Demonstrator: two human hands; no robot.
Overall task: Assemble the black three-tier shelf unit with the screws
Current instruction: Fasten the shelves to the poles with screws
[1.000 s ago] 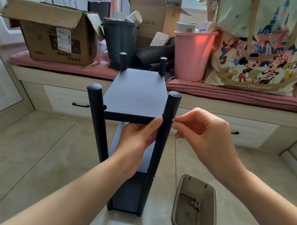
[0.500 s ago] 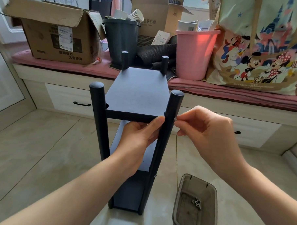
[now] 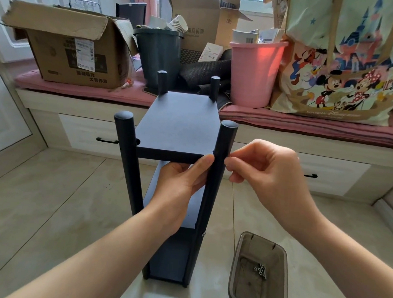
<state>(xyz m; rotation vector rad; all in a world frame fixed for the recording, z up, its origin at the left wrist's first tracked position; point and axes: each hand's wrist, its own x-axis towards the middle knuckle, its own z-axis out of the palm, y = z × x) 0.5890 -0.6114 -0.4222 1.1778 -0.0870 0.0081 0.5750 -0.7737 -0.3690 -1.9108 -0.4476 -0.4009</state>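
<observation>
The black three-tier shelf unit (image 3: 179, 127) stands upright on the tiled floor in front of me, four round posts rising above its top board. My left hand (image 3: 180, 186) reaches under the top board's near right corner, thumb against the board's front edge beside the near right post (image 3: 222, 150). My right hand (image 3: 264, 172) pinches something small against the outer side of that post at the top board's level; the pinched item is hidden by my fingertips. A screw head (image 3: 203, 234) shows lower on the same post.
A smoky plastic tray (image 3: 237, 279) with several loose screws (image 3: 261, 270) lies on the floor at the lower right. Behind the shelf runs a window seat with a cardboard box (image 3: 71, 51), a dark bin (image 3: 158, 54), a pink bucket (image 3: 254, 70) and a printed tote bag (image 3: 343, 65).
Both hands stay at the near right post. My right hand's fingers have shifted slightly around the pinch point. The shelf has not moved.
</observation>
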